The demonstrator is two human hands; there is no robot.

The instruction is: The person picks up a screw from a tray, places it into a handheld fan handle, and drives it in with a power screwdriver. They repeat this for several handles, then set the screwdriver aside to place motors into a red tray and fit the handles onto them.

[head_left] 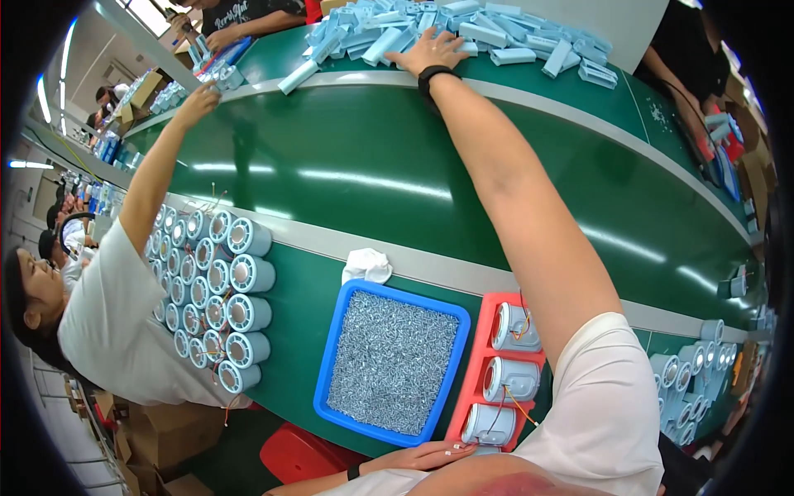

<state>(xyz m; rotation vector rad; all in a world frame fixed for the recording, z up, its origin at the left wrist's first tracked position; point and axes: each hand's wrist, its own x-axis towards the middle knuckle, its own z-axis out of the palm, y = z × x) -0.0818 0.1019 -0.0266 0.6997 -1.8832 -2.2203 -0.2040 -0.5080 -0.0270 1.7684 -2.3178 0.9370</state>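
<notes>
at far left, a co-worker's arm (161,161) reaches across the green conveyor belt (356,165) to a small batch of pale blue parts (219,76) at the far rail, not the wearer's hand. near that person's body, a block of pale blue cylinders with round ends up (217,302), roughly thirty, too packed for an exact count. near centre: one blue tray of small metal screws (393,361), one white crumpled cloth (367,265) touching its far edge. left hand (426,455) lies at the near edge, just beside the tray's near right corner, fingers loosely curled, holding nothing i can see. right of the tray: one red tray (478,364) with three cylinder units, thin wires trailing. right hand (430,51), black band on the wrist, is stretched far across the belt, palm down, fingers spread flat on the near edge of the pile of pale blue housings (463,31). the pile lies straight ahead of and under the fingertips, long axes scattered every way; dozens, not countable. right hand is far nearer. another cylinder cluster (691,376) at near right.
</notes>
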